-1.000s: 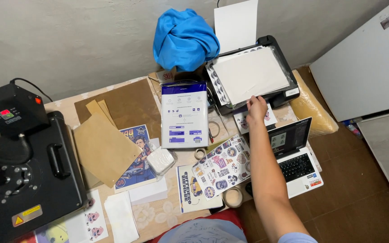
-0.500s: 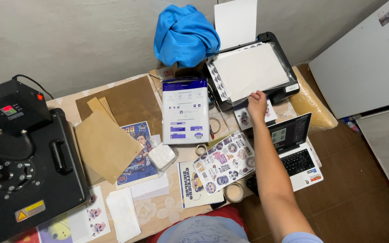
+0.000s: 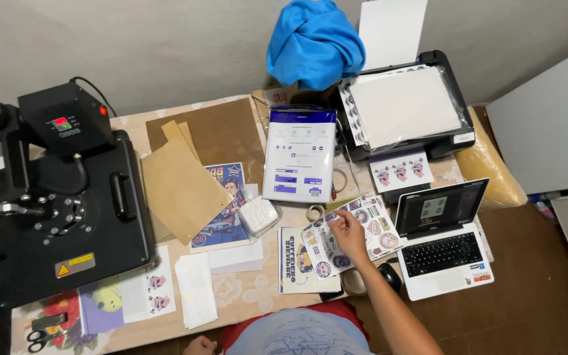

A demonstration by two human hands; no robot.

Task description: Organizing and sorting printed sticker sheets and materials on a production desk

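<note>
My right hand lay open on the sticker sheet, gripping nothing | left hand at the table edge, grip unclear

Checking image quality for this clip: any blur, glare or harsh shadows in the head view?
Head view: evenly lit, soft shadows only. The right hand over the sticker sheet is slightly motion-blurred; the heat press and laptop are sharp. Mild sheen on the printer's plastic-covered paper. The left hand is cut off at the bottom edge.

heat press left, printer behind sticker sheet, laptop right.
</note>
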